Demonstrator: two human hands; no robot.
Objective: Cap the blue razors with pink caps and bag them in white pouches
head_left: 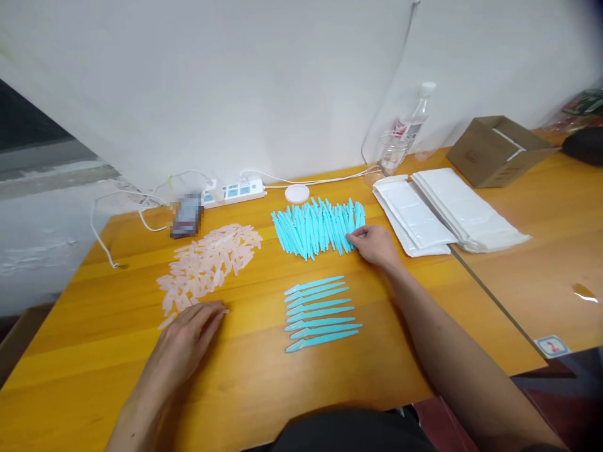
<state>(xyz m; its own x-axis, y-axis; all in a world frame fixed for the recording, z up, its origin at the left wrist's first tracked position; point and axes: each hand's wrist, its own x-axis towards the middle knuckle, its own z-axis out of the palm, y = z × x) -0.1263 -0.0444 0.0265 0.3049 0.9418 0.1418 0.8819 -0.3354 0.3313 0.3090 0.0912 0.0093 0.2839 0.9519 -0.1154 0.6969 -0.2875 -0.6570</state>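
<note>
At the bottom edge of the frame, just in front of me, the person's dark clothing [351, 433] meets the wooden table [264, 395]. The left hand [188, 329] is low, left of centre, palm down, its fingers curled and drawn in near the thumb. A pale tip shows at its fingertips; I can't tell whether that is a piece held there.

To its right, below the centre, lies a row of turquoise sticks [320, 323], slim and tapered, roughly parallel and close together, their broader, bent ends to the left and narrow tips to the right.

Beyond the left hand, left of centre, small pale pink pieces [205, 260] spread in a loose, overlapping heap.

The right hand [375, 245], well apart from the left, reaches in right of centre. Its thumb and forefinger come nearly together at the right end of a turquoise pile [313, 229]; I can't tell if they grip a stick. The pile's sticks, like those in the row, stand mostly lengthwise to the frame, crowded and overlapping.

Further back are white packets [414, 216] to the right, a round lid [296, 193] behind the pile, a white power strip [235, 191], and a clear bottle [412, 129] by the wall.
</note>
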